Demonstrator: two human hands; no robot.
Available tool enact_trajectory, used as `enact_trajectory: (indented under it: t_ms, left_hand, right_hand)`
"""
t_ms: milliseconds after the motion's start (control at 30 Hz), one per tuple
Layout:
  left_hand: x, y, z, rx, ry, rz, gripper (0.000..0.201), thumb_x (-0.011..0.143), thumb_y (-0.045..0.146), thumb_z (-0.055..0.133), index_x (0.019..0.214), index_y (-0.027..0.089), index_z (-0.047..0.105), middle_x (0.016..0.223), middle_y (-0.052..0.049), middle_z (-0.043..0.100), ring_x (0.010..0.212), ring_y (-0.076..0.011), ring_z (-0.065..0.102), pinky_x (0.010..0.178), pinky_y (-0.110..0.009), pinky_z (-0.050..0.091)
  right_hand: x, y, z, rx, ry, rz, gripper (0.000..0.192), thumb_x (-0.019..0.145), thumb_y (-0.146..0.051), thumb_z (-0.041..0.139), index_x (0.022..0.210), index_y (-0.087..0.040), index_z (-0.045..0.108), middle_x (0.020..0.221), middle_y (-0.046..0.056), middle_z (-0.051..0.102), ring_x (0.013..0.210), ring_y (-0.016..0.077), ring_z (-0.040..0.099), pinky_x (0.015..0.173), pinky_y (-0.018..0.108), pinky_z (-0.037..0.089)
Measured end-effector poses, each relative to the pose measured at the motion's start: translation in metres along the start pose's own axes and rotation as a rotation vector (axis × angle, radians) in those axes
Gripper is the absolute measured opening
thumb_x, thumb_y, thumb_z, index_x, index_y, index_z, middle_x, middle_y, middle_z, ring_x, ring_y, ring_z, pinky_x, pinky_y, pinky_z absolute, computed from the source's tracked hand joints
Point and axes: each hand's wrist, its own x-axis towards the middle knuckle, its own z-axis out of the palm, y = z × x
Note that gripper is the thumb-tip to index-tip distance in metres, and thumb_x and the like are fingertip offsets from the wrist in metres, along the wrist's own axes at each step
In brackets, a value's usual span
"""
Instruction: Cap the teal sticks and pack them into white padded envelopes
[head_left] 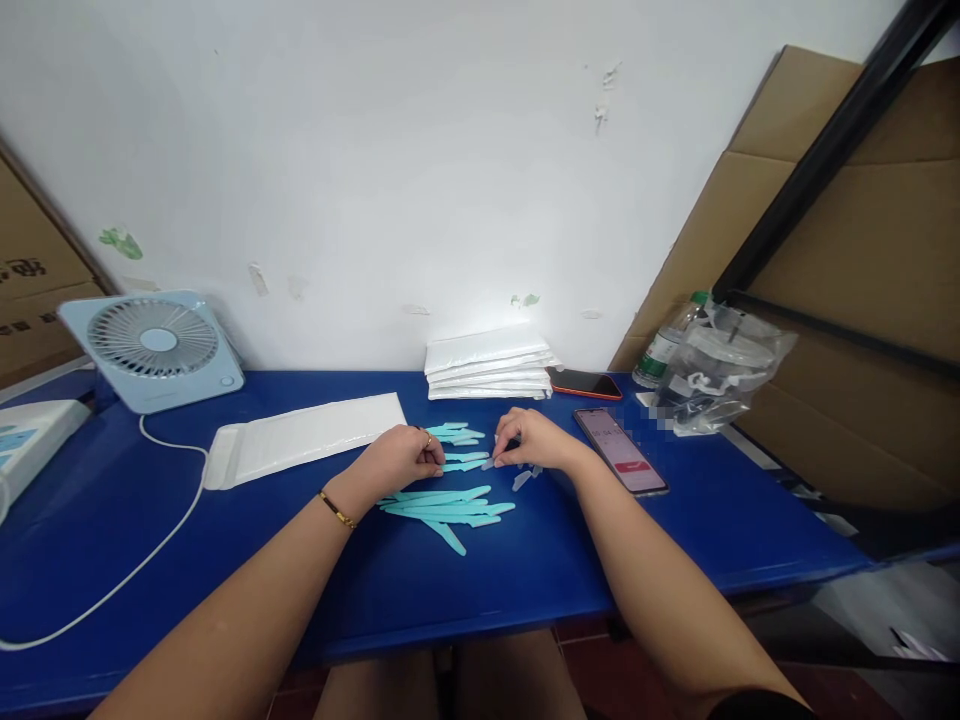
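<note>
Several thin turquoise plastic sticks [442, 505] lie in a loose pile on the blue table [187, 560], with a few more [454, 433] farther back. My left hand [405, 458], wearing a ring and a gold bracelet, pinches the end of one turquoise stick [466, 464]. Facing it, my right hand [529, 438] holds a small clear cap [489, 463] at that stick's tip. Two more clear caps [526, 477] rest on the table under my right hand.
A white padded envelope [300, 437] lies left of my hands, and a stack of them [487, 365] sits at the back. A lit phone [621, 450] and a second phone [585, 383] lie to the right. A small fan [154, 350] with cord, a bottle [664, 350] and a plastic bag [720, 375] stand around.
</note>
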Motion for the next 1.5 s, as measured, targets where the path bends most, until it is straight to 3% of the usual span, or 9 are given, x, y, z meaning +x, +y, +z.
enact_trajectory:
  t_ms: [300,400,500,667,767,1000,1300,1500]
  left_hand:
    - [0.006,-0.005,0.007,0.020,0.013,0.020,0.010,0.076,0.028,0.061,0.078,0.022,0.070,0.069,0.002,0.065,0.064,-0.0115,0.057,0.059,-0.021,0.039]
    - [0.003,-0.001,0.004,0.032,0.072,0.027,0.014,0.076,0.029,0.061,0.085,0.022,0.069,0.079,0.000,0.066,0.068,-0.0126,0.057,0.063,-0.022,0.041]
    - [-0.003,0.009,-0.002,-0.028,0.109,0.038,0.021,0.077,0.038,0.060,0.090,0.022,0.067,0.087,-0.001,0.065,0.073,-0.0131,0.057,0.064,-0.022,0.042]
    - [-0.011,0.025,-0.006,-0.116,-0.160,0.107,0.023,0.075,0.042,0.063,0.086,0.023,0.068,0.077,0.001,0.066,0.065,-0.0111,0.057,0.055,-0.019,0.039]
    - [-0.010,0.028,-0.003,-0.097,-0.193,0.109,0.020,0.078,0.039,0.059,0.084,0.023,0.068,0.071,0.001,0.066,0.060,-0.0105,0.057,0.052,-0.020,0.037]
    - [-0.005,0.022,0.000,0.172,-0.023,0.120,0.015,0.079,0.026,0.054,0.076,0.021,0.067,0.074,-0.001,0.067,0.065,-0.0136,0.057,0.057,-0.023,0.036]
    - [0.001,0.014,0.009,0.173,0.015,0.108,0.017,0.079,0.029,0.053,0.081,0.021,0.068,0.081,-0.002,0.068,0.071,-0.0156,0.059,0.062,-0.024,0.040]
    - [-0.001,0.008,0.005,0.184,0.007,0.075,0.016,0.077,0.029,0.055,0.080,0.022,0.069,0.078,-0.002,0.068,0.068,-0.0152,0.059,0.061,-0.024,0.040]
  right_hand:
    - [0.015,-0.021,0.023,0.047,0.053,-0.006,0.009,0.069,-0.029,0.073,0.070,-0.020,0.072,0.069,0.000,0.061,0.073,0.0132,0.053,0.070,0.025,0.039]
    - [0.012,-0.020,0.016,0.055,0.070,-0.008,0.007,0.072,-0.028,0.071,0.074,-0.021,0.073,0.072,0.000,0.062,0.076,0.0136,0.054,0.070,0.024,0.039]
    - [-0.002,-0.014,-0.004,0.123,0.062,0.007,0.011,0.074,-0.027,0.068,0.081,-0.021,0.073,0.078,0.001,0.063,0.077,0.0129,0.056,0.068,0.023,0.040]
    - [-0.021,-0.006,-0.027,0.147,-0.183,0.051,0.017,0.060,-0.026,0.076,0.075,-0.020,0.074,0.072,-0.001,0.062,0.064,0.0105,0.055,0.055,0.019,0.039]
    - [-0.018,-0.007,-0.021,0.132,-0.237,0.077,0.018,0.057,-0.027,0.077,0.073,-0.020,0.074,0.069,-0.001,0.065,0.059,0.0098,0.056,0.053,0.018,0.038]
    - [-0.008,-0.015,-0.006,0.075,-0.095,0.067,0.008,0.064,-0.020,0.070,0.072,-0.019,0.073,0.069,-0.001,0.067,0.057,0.0089,0.056,0.051,0.018,0.038]
    - [0.000,-0.020,0.007,0.131,-0.042,-0.011,0.010,0.069,-0.025,0.070,0.075,-0.018,0.073,0.073,0.001,0.064,0.060,0.0089,0.055,0.054,0.018,0.040]
    - [-0.005,-0.014,0.002,0.141,-0.037,0.040,0.010,0.069,-0.025,0.070,0.076,-0.018,0.072,0.074,0.000,0.064,0.062,0.0091,0.056,0.056,0.018,0.042]
